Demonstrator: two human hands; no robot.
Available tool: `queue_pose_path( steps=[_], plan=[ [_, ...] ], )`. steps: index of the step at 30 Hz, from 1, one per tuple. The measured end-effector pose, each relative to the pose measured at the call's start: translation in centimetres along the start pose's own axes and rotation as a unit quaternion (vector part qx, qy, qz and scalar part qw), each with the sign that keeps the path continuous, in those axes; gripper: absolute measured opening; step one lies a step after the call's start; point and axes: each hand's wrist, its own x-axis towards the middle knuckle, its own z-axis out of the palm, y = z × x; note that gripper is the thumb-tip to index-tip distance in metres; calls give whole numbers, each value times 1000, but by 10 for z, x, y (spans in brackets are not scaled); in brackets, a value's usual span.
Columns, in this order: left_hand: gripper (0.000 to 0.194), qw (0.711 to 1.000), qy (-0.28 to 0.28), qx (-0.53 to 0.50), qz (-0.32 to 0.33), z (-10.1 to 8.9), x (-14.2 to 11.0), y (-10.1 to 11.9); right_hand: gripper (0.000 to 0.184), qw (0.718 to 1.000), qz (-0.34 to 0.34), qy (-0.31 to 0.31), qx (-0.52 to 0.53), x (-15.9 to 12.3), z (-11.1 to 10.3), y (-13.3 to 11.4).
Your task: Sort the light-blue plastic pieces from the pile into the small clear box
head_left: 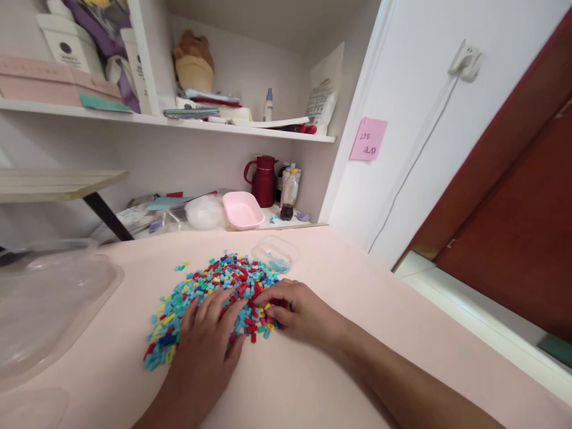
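A wide pile of small building bricks [201, 286], in light blue, red, yellow, green and dark blue, is spread over the pale pink tabletop [295, 381]. My left hand [205, 328] lies palm down on the near left part of the pile, its fingers spread. At the pile's right side, my right hand [297, 304] reaches in with bent fingers. Its thumb and forefinger are apart, with bricks showing between them; I see nothing held. Just beyond the right hand stands a small clear container [268, 245] with some light blue bricks inside.
Large clear plastic trays [98, 286] lie at left. Behind the table are a pink dish [243, 211], a red jug [264, 185] and a bottle of dark liquid [288, 196]. A wooden stand [58, 182] juts in from the left. A loaded shelf [268, 132] hangs above.
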Motion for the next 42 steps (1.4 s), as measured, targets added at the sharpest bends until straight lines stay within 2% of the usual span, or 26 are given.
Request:
queue_pose_path(
  steps=[6,10,14,19,25,31,38,42],
  plan=[
    [31,999,23,11,-36,6,1,-16,26,999,-25,46,-8,2,-4,-2],
    [31,996,47,-36,-70,3,3,-16,26,998,19,67,-5,2,-11,-1],
    [31,994,51,-72,-72,0,6,-14,23,997,63,50,17,0,-15,-2],
    [32,993,39,-84,-73,-4,8,-12,22,999,36,13,-33,-3,-2,-4],
    [30,994,45,-82,-62,-5,7,-9,32,996,39,-5,-80,-4,15,1],
    [28,995,74,-57,-29,-4,3,-2,26,997,41,2,-63,-3,19,4],
    [27,994,103,-38,1,-3,0,5,26,998,41,42,15,-2,19,0],
    [26,992,119,-25,34,-7,1,5,17,995,44,48,80,-1,16,-7]
  ],
)
